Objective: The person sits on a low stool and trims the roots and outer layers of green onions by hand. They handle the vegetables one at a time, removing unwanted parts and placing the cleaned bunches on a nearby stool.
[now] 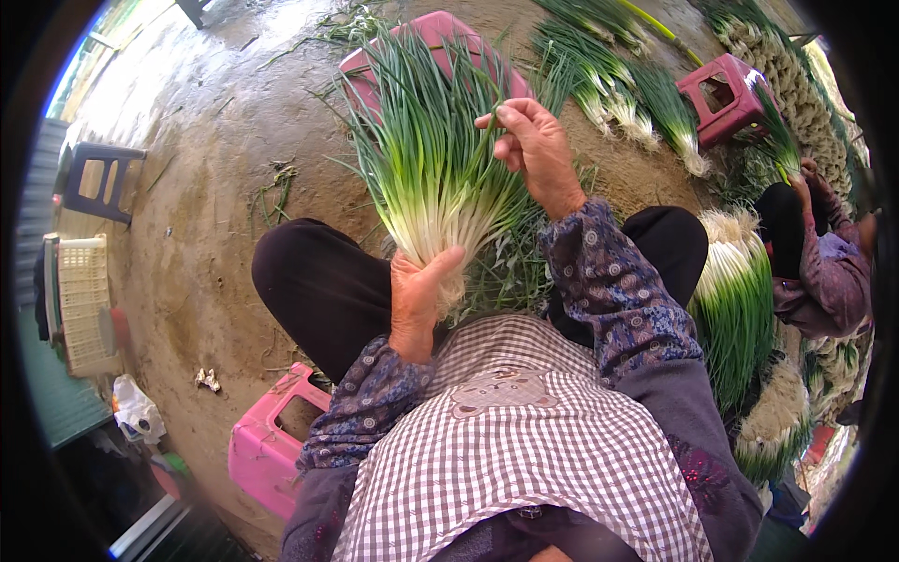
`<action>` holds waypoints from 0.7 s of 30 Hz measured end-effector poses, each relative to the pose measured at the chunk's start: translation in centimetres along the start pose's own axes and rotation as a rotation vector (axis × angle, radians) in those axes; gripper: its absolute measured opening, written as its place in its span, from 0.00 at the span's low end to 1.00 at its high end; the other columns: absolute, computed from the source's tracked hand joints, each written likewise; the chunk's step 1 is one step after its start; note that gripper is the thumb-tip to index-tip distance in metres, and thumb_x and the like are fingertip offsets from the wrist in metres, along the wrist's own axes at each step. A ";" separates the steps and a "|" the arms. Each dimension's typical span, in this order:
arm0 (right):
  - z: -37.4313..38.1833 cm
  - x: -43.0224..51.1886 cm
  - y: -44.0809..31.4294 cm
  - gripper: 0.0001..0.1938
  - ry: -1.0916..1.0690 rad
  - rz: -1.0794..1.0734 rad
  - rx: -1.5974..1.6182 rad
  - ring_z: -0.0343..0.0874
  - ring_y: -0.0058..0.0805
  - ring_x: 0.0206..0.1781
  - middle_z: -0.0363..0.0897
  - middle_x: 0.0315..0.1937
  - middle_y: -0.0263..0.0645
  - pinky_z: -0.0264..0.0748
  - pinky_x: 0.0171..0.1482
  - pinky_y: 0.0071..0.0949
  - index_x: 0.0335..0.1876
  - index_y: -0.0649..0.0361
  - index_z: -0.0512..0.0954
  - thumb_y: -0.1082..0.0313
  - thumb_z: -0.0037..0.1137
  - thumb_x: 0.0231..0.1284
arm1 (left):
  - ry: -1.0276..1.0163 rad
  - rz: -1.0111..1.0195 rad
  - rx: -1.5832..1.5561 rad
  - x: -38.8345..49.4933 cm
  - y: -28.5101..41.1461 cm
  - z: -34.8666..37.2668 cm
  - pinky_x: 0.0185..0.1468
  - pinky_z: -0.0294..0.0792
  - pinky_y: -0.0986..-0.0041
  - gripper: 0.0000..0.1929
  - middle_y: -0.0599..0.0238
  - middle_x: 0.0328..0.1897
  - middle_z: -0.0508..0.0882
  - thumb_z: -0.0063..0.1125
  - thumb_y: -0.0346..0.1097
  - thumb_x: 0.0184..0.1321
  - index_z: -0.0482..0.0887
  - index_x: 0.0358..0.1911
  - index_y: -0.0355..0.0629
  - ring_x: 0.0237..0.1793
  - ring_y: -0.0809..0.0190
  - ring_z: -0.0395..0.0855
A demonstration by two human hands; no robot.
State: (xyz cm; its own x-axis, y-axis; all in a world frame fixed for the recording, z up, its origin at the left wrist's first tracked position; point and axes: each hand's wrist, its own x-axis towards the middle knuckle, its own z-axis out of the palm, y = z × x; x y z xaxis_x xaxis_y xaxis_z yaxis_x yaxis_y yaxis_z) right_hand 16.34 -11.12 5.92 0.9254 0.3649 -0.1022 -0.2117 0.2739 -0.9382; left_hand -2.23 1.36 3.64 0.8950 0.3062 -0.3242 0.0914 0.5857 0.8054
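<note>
A thick, fanned-out bunch of green onions (428, 175) spreads away from me, white ends nearest and green tops pointing outward. My left hand (418, 298) is wrapped around its white base, the thumb lying across the stems and the pale roots showing below. At the upper right side of the bunch, my right hand (537, 144) pinches a green leaf between thumb and finger. Beyond, the leaf tops overlap a pink plastic stool (439, 28). Loose leaf scraps (502, 274) lie on the ground between my knees.
Beside my right knee stands a large bundle of green onions (737, 295). A person (832, 274) sits at the right, holding onions. More bunches (611, 91) and a dark pink stool (730, 95) are at upper right. Left are a pink stool (270, 442), dark stool (105, 181) and cream crate (84, 302).
</note>
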 end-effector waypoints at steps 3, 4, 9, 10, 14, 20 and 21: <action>-0.9 -1.3 -0.5 0.06 0.108 0.002 0.154 0.75 0.13 0.24 0.82 0.33 0.35 0.73 0.24 0.15 0.41 0.57 0.72 0.65 0.50 0.72 | -0.032 0.061 0.009 -0.2 0.1 0.7 0.46 0.78 0.74 0.20 0.62 0.46 0.87 0.65 0.24 0.55 0.81 0.53 0.38 0.42 0.65 0.86; -1.2 -1.3 -0.5 0.06 0.157 -0.006 0.157 0.75 0.13 0.25 0.81 0.33 0.34 0.73 0.25 0.15 0.41 0.57 0.72 0.65 0.50 0.72 | -0.043 0.055 -0.048 -0.1 0.0 1.0 0.46 0.78 0.74 0.20 0.62 0.46 0.87 0.65 0.22 0.55 0.80 0.53 0.37 0.41 0.65 0.86; -1.8 -2.6 0.7 0.05 0.325 0.014 0.141 0.75 0.12 0.27 0.81 0.32 0.33 0.74 0.27 0.14 0.41 0.58 0.72 0.66 0.50 0.72 | -0.038 -0.055 -0.025 0.7 -0.7 0.4 0.51 0.77 0.74 0.24 0.62 0.48 0.86 0.68 0.23 0.54 0.78 0.56 0.36 0.45 0.65 0.85; -1.8 -3.3 0.8 0.05 0.228 -0.047 0.110 0.75 0.13 0.26 0.80 0.31 0.33 0.74 0.26 0.14 0.40 0.58 0.72 0.66 0.50 0.73 | -0.036 -0.066 -0.009 0.8 -0.8 0.1 0.50 0.77 0.74 0.23 0.62 0.48 0.86 0.68 0.23 0.54 0.78 0.56 0.37 0.44 0.65 0.85; -1.8 -3.7 1.1 0.05 0.024 -0.087 -0.029 0.76 0.13 0.24 0.80 0.31 0.32 0.75 0.25 0.14 0.40 0.58 0.72 0.67 0.50 0.72 | -0.048 -0.074 0.004 0.8 -1.0 -0.4 0.48 0.77 0.75 0.22 0.62 0.46 0.86 0.69 0.24 0.54 0.80 0.54 0.36 0.42 0.66 0.85; -1.0 -3.1 0.7 0.05 0.240 -0.112 -0.051 0.75 0.12 0.24 0.79 0.30 0.32 0.75 0.24 0.14 0.41 0.59 0.72 0.68 0.50 0.73 | -0.047 -0.030 -0.014 0.9 -0.9 0.3 0.45 0.78 0.75 0.22 0.61 0.46 0.87 0.69 0.23 0.53 0.79 0.54 0.35 0.40 0.66 0.86; -0.5 -4.0 0.9 0.05 0.279 -0.068 -0.082 0.75 0.12 0.24 0.79 0.30 0.32 0.74 0.24 0.14 0.41 0.60 0.72 0.68 0.49 0.73 | -0.035 -0.037 0.003 0.9 -0.9 0.3 0.45 0.78 0.76 0.22 0.61 0.45 0.87 0.69 0.23 0.53 0.79 0.53 0.35 0.40 0.66 0.86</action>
State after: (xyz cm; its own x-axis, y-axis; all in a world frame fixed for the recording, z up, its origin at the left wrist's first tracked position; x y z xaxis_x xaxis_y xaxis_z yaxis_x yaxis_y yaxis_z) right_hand 12.61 -12.79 5.29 0.9897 0.0863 -0.1146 -0.1307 0.2127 -0.9683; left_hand -1.37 0.92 2.79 0.9056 0.2579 -0.3367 0.1262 0.5940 0.7945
